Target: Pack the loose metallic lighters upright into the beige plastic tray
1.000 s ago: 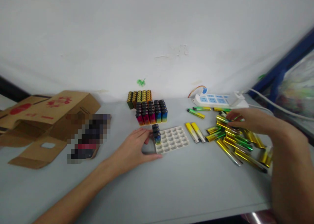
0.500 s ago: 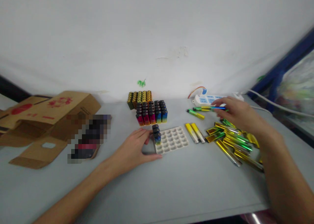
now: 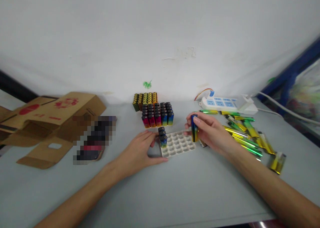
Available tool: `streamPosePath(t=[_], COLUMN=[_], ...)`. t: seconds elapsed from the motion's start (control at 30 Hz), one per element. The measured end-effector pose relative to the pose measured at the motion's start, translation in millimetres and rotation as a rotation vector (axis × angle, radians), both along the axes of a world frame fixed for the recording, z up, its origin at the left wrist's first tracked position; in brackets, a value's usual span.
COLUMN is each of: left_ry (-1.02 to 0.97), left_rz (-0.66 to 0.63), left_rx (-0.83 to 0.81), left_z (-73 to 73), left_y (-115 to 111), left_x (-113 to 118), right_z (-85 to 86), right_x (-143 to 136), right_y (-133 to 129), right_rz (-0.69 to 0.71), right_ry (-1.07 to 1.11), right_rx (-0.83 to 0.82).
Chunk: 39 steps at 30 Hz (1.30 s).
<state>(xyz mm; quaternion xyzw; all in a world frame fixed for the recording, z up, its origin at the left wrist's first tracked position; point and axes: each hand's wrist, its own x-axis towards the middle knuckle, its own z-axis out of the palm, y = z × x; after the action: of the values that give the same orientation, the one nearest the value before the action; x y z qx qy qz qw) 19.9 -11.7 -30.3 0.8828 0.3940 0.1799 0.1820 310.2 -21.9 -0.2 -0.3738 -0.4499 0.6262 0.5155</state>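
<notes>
Leftward from the power strip (image 3: pixel 218 103), my right hand (image 3: pixel 211 132) has moved, its fingers now pinching a shiny blue-and-yellow tube (image 3: pixel 194 133) nearly upright by the white tray (image 3: pixel 178 143)'s right end. My left hand (image 3: pixel 138 149) spreads wide at the left end, beside black-topped tubes (image 3: pixel 163 141) standing there.

my left hand (image 3: pixel 136 149) is at the left edge of the tray (image 3: pixel 178 144). three sticks (image 3: pixel 163 138) stand in the tray's left end. my right hand (image 3: pixel 210 130) holds one stick (image 3: pixel 194 131) by the right end. behind the tray stands a front bunch (image 3: pixel 157 116), then a back bunch (image 3: pixel 145 102) near the wall (image 3: pixel 160 38). the box (image 3: pixel 77 106) is far left. a pile of sticks (image 3: pixel 251 128) lies right, before the power strip (image 3: pixel 217 103).
</notes>
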Motion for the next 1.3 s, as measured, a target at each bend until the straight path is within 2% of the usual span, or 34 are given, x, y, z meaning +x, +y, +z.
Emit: streamPosePath(t=[0.1,0.17,0.27,0.43,0.67,0.87,1.03,1.17,1.3], left_ry=[-0.007,-0.010,-0.001,-0.001,-0.009,-0.013,0.002,0.020,0.018], left_rz=[-0.005,-0.007,-0.001,-0.003,-0.006,-0.004,-0.005,-0.002,0.003], left_rx=[0.004,0.002,-0.002,0.012,0.017,0.015,0.006,-0.009,-0.011], left_z=[-1.8,-2.3,-1.6,0.4,0.4,-2.4,0.8,3.2,2.9], left_y=[0.6,0.7,0.4,0.0,0.9,1.5,0.6,-0.6,-0.7], left_x=[0.0,0.0,0.1,0.6,0.3,-0.9,0.3,1.2,1.9], right_z=[-2.7,-4.4,-6.6,-8.4,-12.2,-15.8,-15.6,-14.2,-14.1], right_x=[-11.0,-15.2,-18.4,-19.6,-21.9,-21.4,-21.6,-20.9,-20.6], right_y=[-6.4,-9.5,-10.9,-8.8,-9.3,-8.4,-4.5,-3.8,-9.7], right_rz=[0.117,0.140,0.114,0.065,-0.068,-0.065,-0.059,-0.023,0.026], right_ry=[0.014,-0.032,-0.093,-0.116,-0.220,-0.231,-0.168,-0.130,-0.276], right_rx=[0.016,0.046,0.052,-0.034,-0.072,-0.063,-0.084,-0.012,0.136])
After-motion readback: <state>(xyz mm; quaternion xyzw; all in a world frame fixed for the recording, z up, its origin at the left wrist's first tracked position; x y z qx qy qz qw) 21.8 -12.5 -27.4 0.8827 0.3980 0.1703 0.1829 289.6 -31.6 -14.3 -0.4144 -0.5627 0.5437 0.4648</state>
